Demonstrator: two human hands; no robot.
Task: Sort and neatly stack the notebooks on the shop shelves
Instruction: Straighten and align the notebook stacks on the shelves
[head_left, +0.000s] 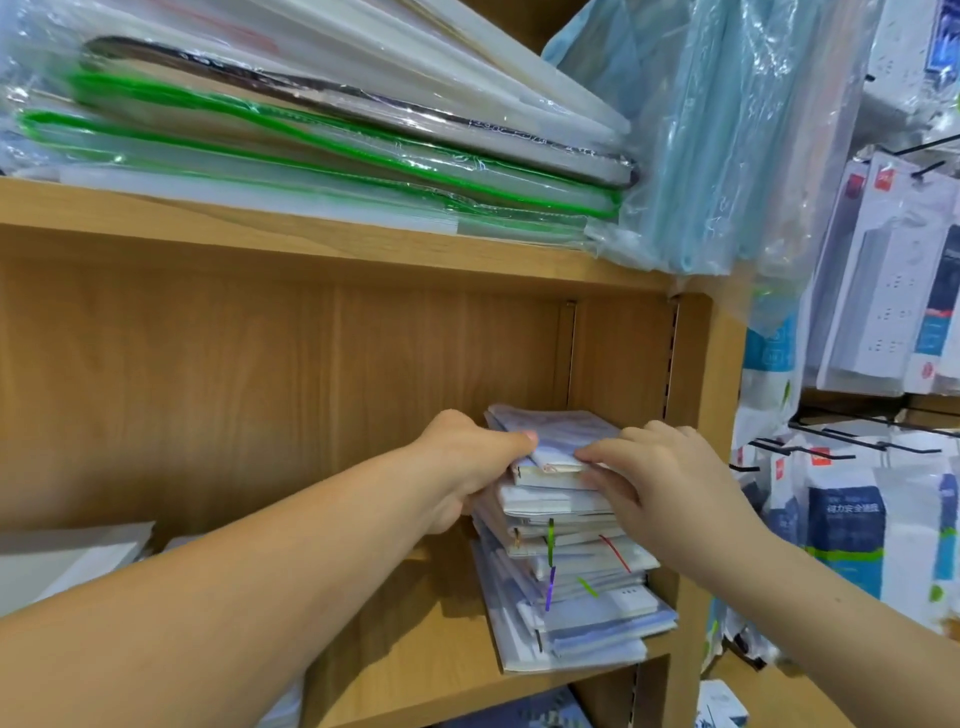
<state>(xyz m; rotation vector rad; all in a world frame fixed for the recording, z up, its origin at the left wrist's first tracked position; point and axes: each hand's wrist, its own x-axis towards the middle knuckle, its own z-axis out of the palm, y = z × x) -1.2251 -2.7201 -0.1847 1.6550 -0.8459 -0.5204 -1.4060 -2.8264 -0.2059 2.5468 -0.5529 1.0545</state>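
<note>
Pale-blue wrapped notebook stack (576, 587) on wooden shelf (415, 670) | left hand (467, 467) pinches top-left edge | right hand (670, 483) grips top-right edge

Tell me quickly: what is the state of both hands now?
Left hand: grips the top notebook at its left edge.
Right hand: grips its right edge.

Stationery shop. Wooden shelf unit (332, 249) carries plastic-wrapped folders (363, 156) on its upper board. Right of it, boxed power strips (893, 301) hang on wire hooks (810, 451).
</note>
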